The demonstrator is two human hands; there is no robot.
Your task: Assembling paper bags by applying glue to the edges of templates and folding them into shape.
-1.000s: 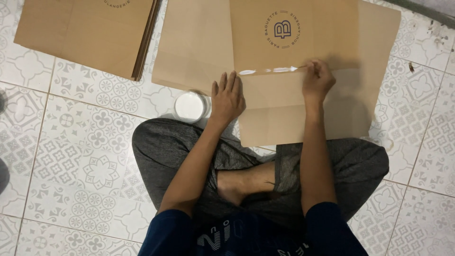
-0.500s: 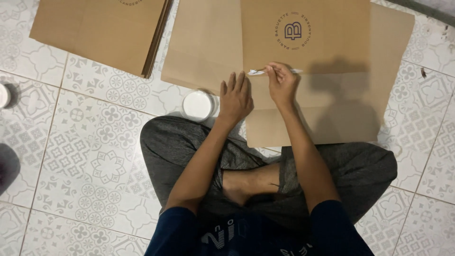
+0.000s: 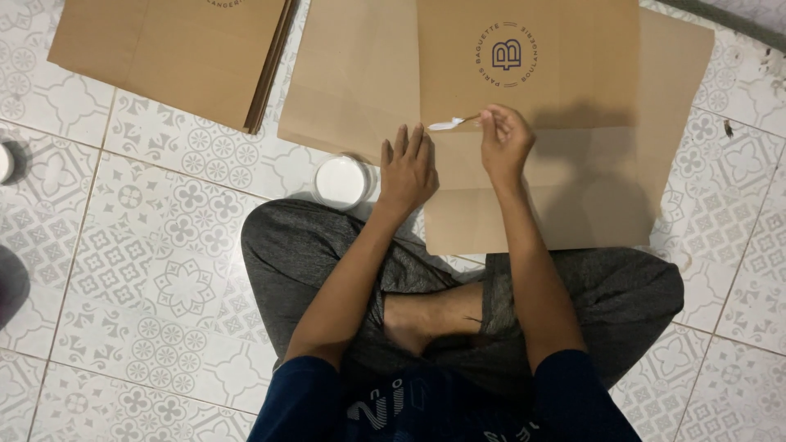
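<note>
Right, left hand [image 3: 407, 170] flat, fingers spread on the brown paper sheet [image 3: 524, 172] on the floor, right hand [image 3: 505, 141] pinching a white-tipped glue stick [image 3: 452, 124] at the fold — sheet could skid w/ lighter pressure, smearing glue.

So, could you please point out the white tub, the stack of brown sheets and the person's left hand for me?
white tub [image 3: 341, 181], head view, on the middle of its round white top.
stack of brown sheets [image 3: 168, 53], head view, on the flat top sheet.
left hand [image 3: 407, 172], head view, on the back of the hand.
</note>
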